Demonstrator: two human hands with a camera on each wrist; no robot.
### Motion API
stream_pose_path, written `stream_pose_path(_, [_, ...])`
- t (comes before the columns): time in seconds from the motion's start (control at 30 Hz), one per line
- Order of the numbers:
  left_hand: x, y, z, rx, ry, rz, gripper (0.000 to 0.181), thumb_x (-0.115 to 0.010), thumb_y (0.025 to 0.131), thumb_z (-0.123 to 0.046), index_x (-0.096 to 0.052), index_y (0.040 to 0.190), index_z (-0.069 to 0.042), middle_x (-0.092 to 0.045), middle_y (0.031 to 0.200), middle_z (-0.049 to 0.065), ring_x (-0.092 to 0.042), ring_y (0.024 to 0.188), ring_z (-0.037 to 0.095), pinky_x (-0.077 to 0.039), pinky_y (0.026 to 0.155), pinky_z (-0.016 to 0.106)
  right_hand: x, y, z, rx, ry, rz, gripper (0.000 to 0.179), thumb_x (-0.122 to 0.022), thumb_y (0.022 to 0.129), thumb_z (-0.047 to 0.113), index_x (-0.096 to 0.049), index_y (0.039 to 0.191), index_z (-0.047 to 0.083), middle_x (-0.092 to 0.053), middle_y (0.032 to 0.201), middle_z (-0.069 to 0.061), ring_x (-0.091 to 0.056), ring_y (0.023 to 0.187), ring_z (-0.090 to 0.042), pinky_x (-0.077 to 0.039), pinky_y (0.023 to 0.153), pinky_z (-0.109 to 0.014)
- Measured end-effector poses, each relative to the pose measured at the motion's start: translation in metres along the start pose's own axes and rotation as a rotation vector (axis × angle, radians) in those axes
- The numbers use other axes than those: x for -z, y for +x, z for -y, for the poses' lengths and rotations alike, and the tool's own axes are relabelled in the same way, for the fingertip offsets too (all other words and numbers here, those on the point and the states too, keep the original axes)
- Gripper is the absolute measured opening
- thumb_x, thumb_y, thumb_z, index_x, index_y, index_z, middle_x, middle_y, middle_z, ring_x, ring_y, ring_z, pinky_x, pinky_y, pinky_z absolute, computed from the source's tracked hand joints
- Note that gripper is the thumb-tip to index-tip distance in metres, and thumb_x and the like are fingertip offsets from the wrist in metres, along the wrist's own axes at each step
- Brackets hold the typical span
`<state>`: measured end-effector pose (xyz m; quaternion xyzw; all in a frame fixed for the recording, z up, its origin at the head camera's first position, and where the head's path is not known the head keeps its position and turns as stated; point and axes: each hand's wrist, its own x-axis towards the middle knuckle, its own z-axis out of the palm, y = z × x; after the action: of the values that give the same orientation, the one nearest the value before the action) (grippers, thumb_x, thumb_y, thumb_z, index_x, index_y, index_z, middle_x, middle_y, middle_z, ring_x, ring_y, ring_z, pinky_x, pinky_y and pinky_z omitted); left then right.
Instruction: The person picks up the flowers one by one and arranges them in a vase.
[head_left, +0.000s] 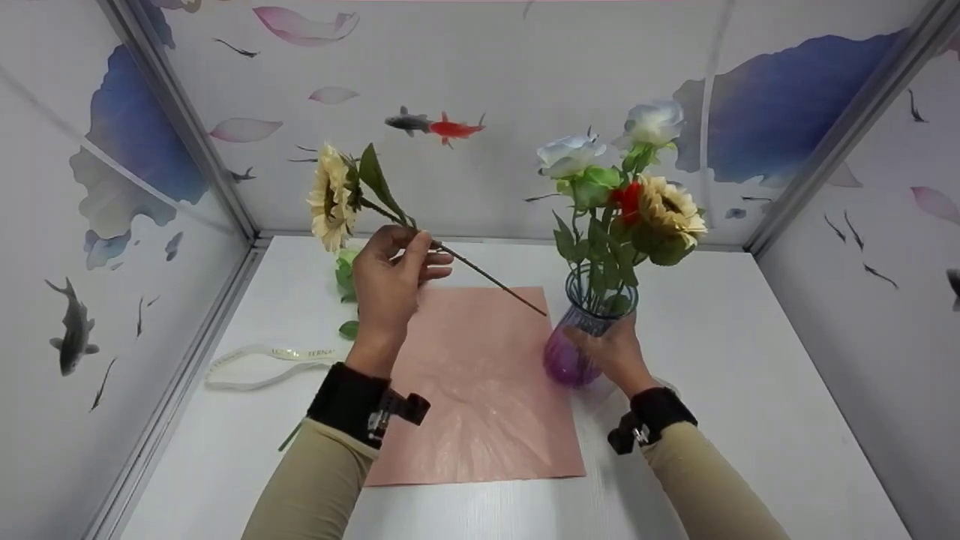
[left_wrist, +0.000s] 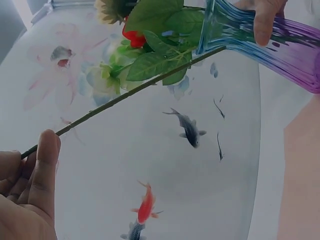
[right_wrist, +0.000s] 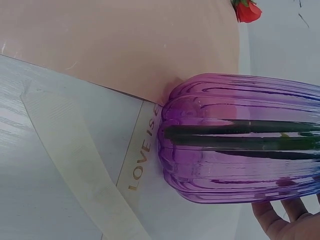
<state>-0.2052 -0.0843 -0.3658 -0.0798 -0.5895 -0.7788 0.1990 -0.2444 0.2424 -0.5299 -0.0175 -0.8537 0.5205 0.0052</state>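
A pale yellow sunflower [head_left: 331, 199] is pinched by its stem between the thumb and fingers of my left hand [head_left: 394, 281]. Its bare stem [left_wrist: 125, 96] slants down to the right, the tip near the vase mouth in the left wrist view. My right hand [head_left: 619, 349] grips a ribbed glass vase [head_left: 564, 358], purple below and blue at the rim, tilted over the right edge of the paper. White roses [head_left: 571, 156], another sunflower [head_left: 667, 210] and a red flower [head_left: 627, 201] stand in it. Through the glass, dark stems [right_wrist: 240, 135] show.
Pink wrapping paper [head_left: 480, 390] lies mid-table. A pale ribbon loop [head_left: 255, 384] is at left; a lettered ribbon [right_wrist: 137, 172] lies by the vase base. Green leaves [head_left: 346, 281] show behind my left hand, a red rose [right_wrist: 247, 11] beyond the paper. Printed panels enclose the table.
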Motion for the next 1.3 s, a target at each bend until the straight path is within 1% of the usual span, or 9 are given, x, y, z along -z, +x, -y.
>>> stream_pose_path(0.13, [-0.001,0.001,-0.001,-0.01,-0.005,-0.025,0.012,-0.067,0.099,-0.007,-0.061,0.103,0.003,-0.069,0.097,0.027,-0.076,0.08,0.033,-0.062,0.074,0.046,0.0,0.0,0.0,-0.004,-0.006,-0.007,0.119,-0.086,0.083,0.039,0.002,0.157,0.006,-0.028,0.158,-0.027,-0.03,0.15,-0.039,-0.023,0.122,-0.055])
stream_pose_path(0.2, [-0.001,0.001,-0.001,-0.013,0.009,-0.039,0.013,-0.067,0.099,-0.009,-0.062,0.103,0.002,-0.069,0.097,0.028,-0.076,0.081,0.036,-0.062,0.071,0.043,0.0,0.0,0.0,0.001,-0.009,-0.01,0.118,-0.086,0.083,0.038,0.001,0.157,0.006,-0.029,0.157,-0.026,-0.031,0.149,-0.039,-0.024,0.122,-0.055])
stream_pose_path(0.3, [-0.001,0.001,-0.001,-0.017,0.03,-0.058,0.014,-0.068,0.099,-0.012,-0.063,0.104,0.001,-0.071,0.095,0.027,-0.075,0.082,0.042,-0.061,0.064,0.036,0.0,0.0,0.001,0.006,-0.009,-0.014,0.117,-0.086,0.083,0.038,0.0,0.157,0.006,-0.029,0.157,-0.026,-0.032,0.149,-0.039,-0.025,0.122,-0.055])
stream_pose_path(0.37, [-0.002,0.001,-0.001,-0.019,0.033,-0.066,0.015,-0.068,0.1,-0.012,-0.064,0.105,0.001,-0.073,0.094,0.023,-0.075,0.082,0.042,-0.06,0.061,0.034,0.0,0.0,0.001,0.007,-0.011,-0.015,0.117,-0.086,0.083,0.038,0.0,0.156,0.006,-0.03,0.156,-0.027,-0.032,0.148,-0.04,-0.025,0.122,-0.055])
stream_pose_path(0.57, [-0.003,0.0,0.0,-0.031,0.01,-0.063,0.016,-0.067,0.1,-0.014,-0.063,0.106,0.0,-0.074,0.094,0.022,-0.076,0.081,0.034,-0.062,0.068,0.041,0.0,-0.001,0.0,0.011,-0.002,-0.014,0.117,-0.085,0.083,0.038,0.0,0.156,0.006,-0.029,0.157,-0.027,-0.031,0.149,-0.04,-0.024,0.122,-0.054])
stream_pose_path(0.7, [-0.005,0.0,0.0,-0.022,0.014,-0.058,0.016,-0.066,0.101,-0.015,-0.062,0.108,-0.001,-0.074,0.095,0.022,-0.076,0.082,0.034,-0.061,0.068,0.04,0.001,-0.002,0.0,0.011,-0.008,-0.009,0.116,-0.084,0.085,0.038,0.001,0.156,0.006,-0.027,0.157,-0.028,-0.029,0.149,-0.041,-0.024,0.122,-0.054])
stream_pose_path(0.83, [-0.009,0.001,0.004,-0.033,-0.03,-0.043,0.016,-0.065,0.101,-0.01,-0.06,0.108,0.003,-0.071,0.098,0.024,-0.076,0.086,0.033,-0.061,0.079,0.046,0.001,-0.002,0.0,-0.007,-0.01,0.0,0.117,-0.084,0.085,0.041,0.002,0.156,0.006,-0.026,0.158,-0.029,-0.028,0.15,-0.041,-0.024,0.122,-0.055])
stream_pose_path(1.0, [-0.015,0.002,0.008,-0.042,-0.054,-0.037,0.014,-0.064,0.101,-0.007,-0.06,0.107,0.005,-0.069,0.1,0.024,-0.076,0.087,0.033,-0.061,0.081,0.047,0.001,-0.003,0.001,-0.03,-0.01,0.003,0.117,-0.084,0.084,0.043,0.001,0.156,0.007,-0.026,0.158,-0.028,-0.027,0.151,-0.04,-0.024,0.122,-0.054])
stream_pose_path(1.3, [-0.026,0.0,0.016,-0.041,-0.042,0.033,0.015,-0.062,0.102,-0.009,-0.058,0.108,0.005,-0.067,0.102,0.024,-0.075,0.092,0.037,-0.061,0.084,0.045,0.001,-0.003,0.001,-0.008,0.005,-0.013,0.113,-0.085,0.085,0.037,-0.003,0.155,0.005,-0.031,0.155,-0.028,-0.031,0.148,-0.041,-0.024,0.122,-0.054])
